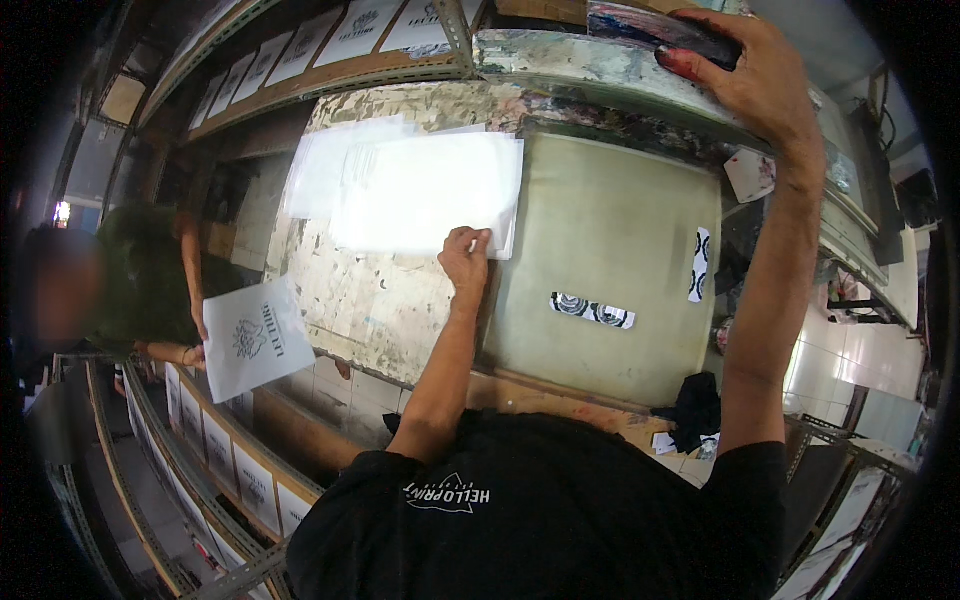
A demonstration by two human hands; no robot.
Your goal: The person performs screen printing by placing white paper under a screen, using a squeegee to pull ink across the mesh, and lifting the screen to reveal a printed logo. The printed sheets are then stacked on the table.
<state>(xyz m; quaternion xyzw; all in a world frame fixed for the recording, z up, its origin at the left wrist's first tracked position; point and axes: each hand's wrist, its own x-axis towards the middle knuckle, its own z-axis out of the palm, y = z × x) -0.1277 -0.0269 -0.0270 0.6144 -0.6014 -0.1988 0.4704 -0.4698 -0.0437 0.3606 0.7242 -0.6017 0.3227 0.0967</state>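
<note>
My left hand [465, 258] is closed, its thumb and fingers pinching the near right corner of a loose stack of white sheets [420, 195]. The stack lies on a paint-flecked table top [345, 305]. To its right is a flat, pale greenish panel [610, 220] with a short patterned strip [592, 310] near its front and another patterned strip [699, 265] by its right edge. At the far right my right hand [765, 80] grips an ink-stained bar [650, 28], which lies along a smeared, whitish frame edge [590, 65]. Dark ink marks the right thumb.
At left a co-worker [145, 270] holds a printed white sheet [258, 340] beside the table. Metal-framed racks with printed sheets stand at the back left [300, 50] and near left [225, 450]. A black cloth [695, 412] hangs at the panel's near right corner.
</note>
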